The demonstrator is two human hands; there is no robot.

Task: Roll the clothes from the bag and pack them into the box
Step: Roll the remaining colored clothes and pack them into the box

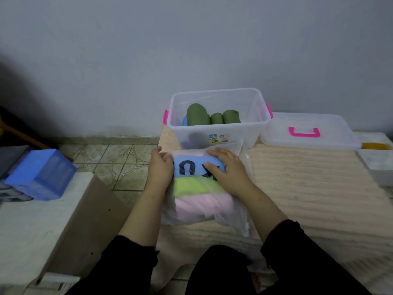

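Observation:
A clear plastic bag (236,216) lies on the beige blanket in front of me, holding folded clothes: a blue piece with dark letters (191,165), a lime green one (191,186) and a pink one (202,206). My left hand (160,167) holds the bag's left edge beside the blue piece. My right hand (227,167) lies on top of the blue piece, fingers spread over it. Behind the bag stands the clear storage box (255,124) with pink latches, containing three rolled green clothes (212,116) and something blue at the left.
The box lid (331,141) with a pink handle lies to the right of the box. A white tray (378,167) is at the far right. A blue plastic crate (42,173) and a cardboard sheet (89,220) are at left, beside tiled floor (114,160).

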